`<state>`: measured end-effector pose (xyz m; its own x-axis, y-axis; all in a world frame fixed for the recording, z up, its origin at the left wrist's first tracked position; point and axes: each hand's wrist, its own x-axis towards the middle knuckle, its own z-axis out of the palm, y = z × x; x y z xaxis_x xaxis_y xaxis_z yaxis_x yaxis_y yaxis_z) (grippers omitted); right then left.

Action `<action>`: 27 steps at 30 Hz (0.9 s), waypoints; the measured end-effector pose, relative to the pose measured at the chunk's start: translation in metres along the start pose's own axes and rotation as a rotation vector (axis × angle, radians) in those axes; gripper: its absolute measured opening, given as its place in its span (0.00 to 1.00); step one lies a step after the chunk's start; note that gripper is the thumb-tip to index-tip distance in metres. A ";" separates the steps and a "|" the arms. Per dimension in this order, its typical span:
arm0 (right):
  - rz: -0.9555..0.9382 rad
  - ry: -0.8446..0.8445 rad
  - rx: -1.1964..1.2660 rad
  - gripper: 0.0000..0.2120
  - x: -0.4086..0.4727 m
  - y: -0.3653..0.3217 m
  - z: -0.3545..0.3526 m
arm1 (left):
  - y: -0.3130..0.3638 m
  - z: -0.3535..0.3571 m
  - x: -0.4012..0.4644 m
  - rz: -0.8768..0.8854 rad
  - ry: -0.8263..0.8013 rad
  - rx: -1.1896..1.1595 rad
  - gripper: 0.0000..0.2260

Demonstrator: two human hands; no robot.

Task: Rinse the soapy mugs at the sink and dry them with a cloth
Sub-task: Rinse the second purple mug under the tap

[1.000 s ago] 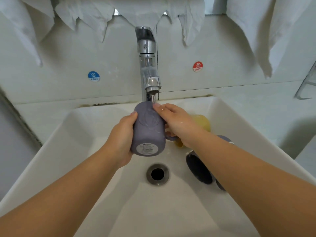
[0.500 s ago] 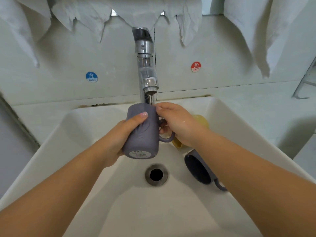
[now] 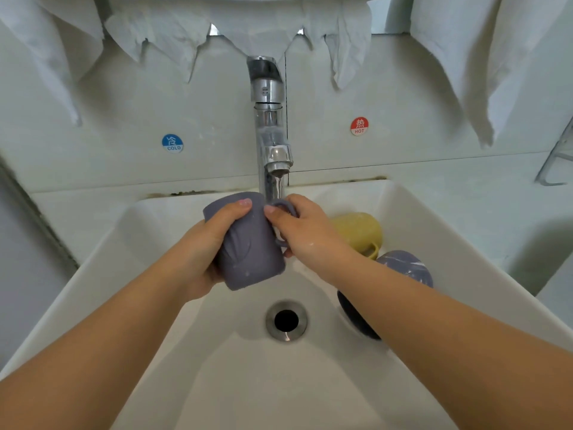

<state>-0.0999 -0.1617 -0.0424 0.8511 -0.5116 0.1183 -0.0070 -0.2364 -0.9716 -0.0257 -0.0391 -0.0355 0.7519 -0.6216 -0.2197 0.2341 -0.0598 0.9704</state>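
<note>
Mug (image 3: 251, 252), the purple-grey one, sits in my left grip (image 3: 204, 243): fingers curled round the body, thumb across the front near the rim. Mouth faces away from me and up toward the tap (image 3: 273, 141), base toward me. My right grip (image 3: 297, 231) pinches the handle on the far side of the body, thumb tip meeting the left thumb near the rim.

Water is running; the stream drops just beyond both grips, at about the handle and rim. I can't tell whether it's going inside the mug.

Judging by the task, this is the rinse of the first mug. To do it well I'd:
- tip the mouth under the stream so it fills, then dump it toward the drain (image 3: 286, 320)
- turn the body in the left grip so water sweeps every side, handle too
- keep the hold firm; it's probably slick with soap

Two more mugs wait in the sink (image 3: 148, 305), beyond and right of my right grip: a yellow mug (image 3: 356, 231) on its side, and a dark blue mug (image 3: 403, 268) partly hidden by my right forearm. Watch for knocking them when dumping.

White cloths (image 3: 465, 57) hang on the wall above, well apart from both grips, for drying.
</note>
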 end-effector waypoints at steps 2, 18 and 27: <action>-0.090 0.092 -0.093 0.11 0.001 0.001 0.002 | -0.001 0.003 -0.001 -0.016 -0.020 -0.013 0.12; -0.159 0.133 -0.223 0.12 0.004 0.008 -0.004 | -0.005 0.009 0.005 0.071 0.064 -0.024 0.15; -0.100 0.113 -0.235 0.09 0.002 0.004 -0.001 | -0.004 0.008 0.005 0.070 0.096 -0.077 0.17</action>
<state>-0.0991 -0.1646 -0.0453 0.7895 -0.5623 0.2459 -0.0593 -0.4686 -0.8814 -0.0275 -0.0485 -0.0395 0.8229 -0.5440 -0.1638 0.2226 0.0436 0.9739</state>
